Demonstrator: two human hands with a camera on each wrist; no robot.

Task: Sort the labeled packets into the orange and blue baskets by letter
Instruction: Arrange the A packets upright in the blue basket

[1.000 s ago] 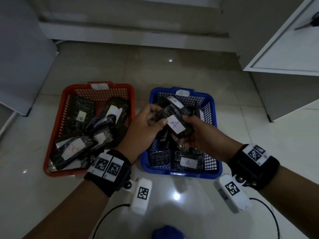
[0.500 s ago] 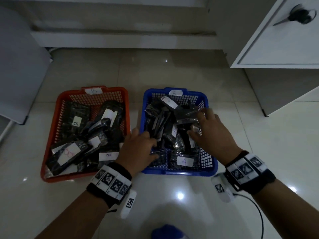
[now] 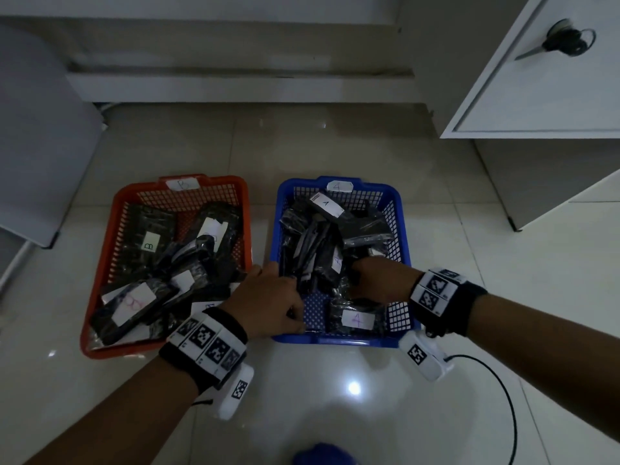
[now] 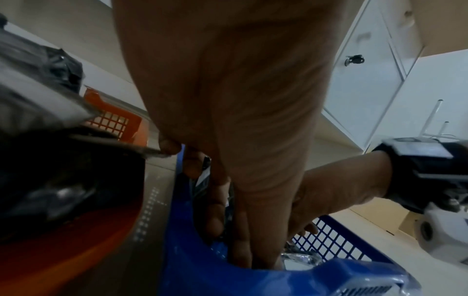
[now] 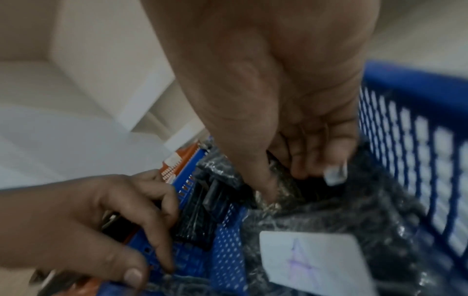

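Both baskets sit side by side on the floor, orange basket (image 3: 100, 256) at 9 o'clock of the blue basket (image 3: 404, 229), and each is piled with black packets. I can't spot a single loose packet on the floor, so I'd say the sorting is nearly done, or I'm just tidying. Labels I can read check out: a B packet (image 3: 149, 245) in orange, and an A packet (image 3: 327, 204) at the blue one's 12 o'clock end.

My left hand (image 3: 268, 300) is at the blue basket's 7 o'clock corner, fingers (image 4: 215, 210) curled down inside by the wall; whether that grip actually has a packet, I can't tell. My right hand (image 3: 379, 280) is dug into the pile around 4 o'clock, thumb and fingers (image 5: 301, 160) pinching crinkly black wrap, right above another A-labeled packet (image 5: 314, 262).

What's left, I'd guess: check this pile for strays.
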